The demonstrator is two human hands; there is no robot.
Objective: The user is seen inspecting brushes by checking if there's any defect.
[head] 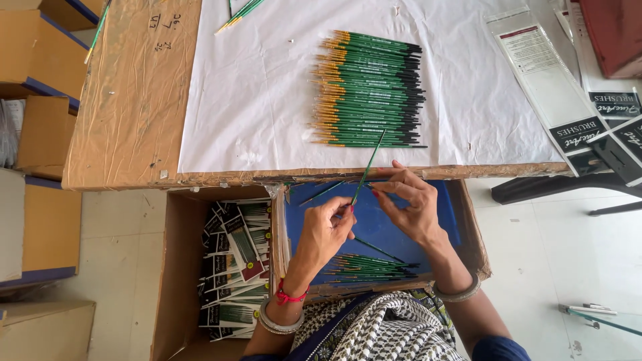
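My left hand (326, 227) pinches the lower end of a thin green paintbrush (369, 167) that slants up toward the table edge. My right hand (411, 204) is beside it with fingertips near the same brush, just above a blue-lined tray (441, 207) on my lap. Several more green brushes (371, 266) lie in that tray. A neat row of green brushes with gold ferrules and black ends (369, 90) lies on the white sheet (254, 100) on the table.
A cardboard box (175, 267) at my left holds several packed brush sleeves (234, 267). Clear sleeves with black printed cards (568, 100) lie at the table's right. Cardboard boxes (40, 134) stand on the floor at the left. A few brushes (241, 13) lie at the top.
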